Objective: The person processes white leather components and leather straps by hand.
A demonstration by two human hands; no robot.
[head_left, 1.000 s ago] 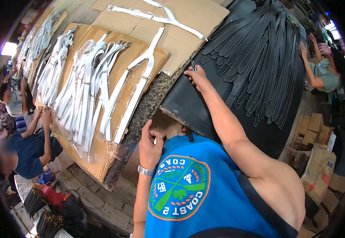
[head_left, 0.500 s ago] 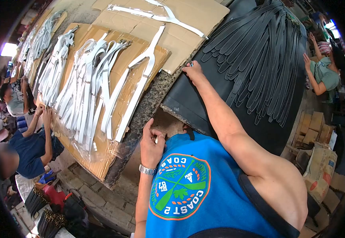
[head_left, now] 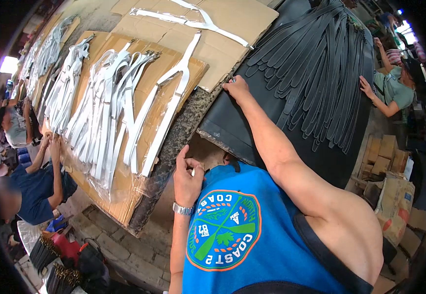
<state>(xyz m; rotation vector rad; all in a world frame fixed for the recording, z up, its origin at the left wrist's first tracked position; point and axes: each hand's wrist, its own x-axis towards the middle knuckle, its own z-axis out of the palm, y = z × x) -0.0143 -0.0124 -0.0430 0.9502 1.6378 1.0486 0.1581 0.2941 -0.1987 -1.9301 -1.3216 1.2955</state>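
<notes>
Black straps [head_left: 316, 73] and cardboard [head_left: 223, 44] flank right hand [head_left: 236, 88].

Black straps [head_left: 320, 73]: matt, smooth, leather-like. White straps [head_left: 105, 108]: glossy under clear plastic film. Cardboard [head_left: 213, 44]: matt brown. Worktop [head_left: 183, 132]: rough, speckled stone.

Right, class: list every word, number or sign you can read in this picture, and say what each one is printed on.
"COAST 2": upside down on the round badge of the blue shirt.
"COAS...": partly cut off at the badge's top edge.
Small lettering and number inside the badge: too small to read.
Cardboard boxes: no readable print.
</notes>
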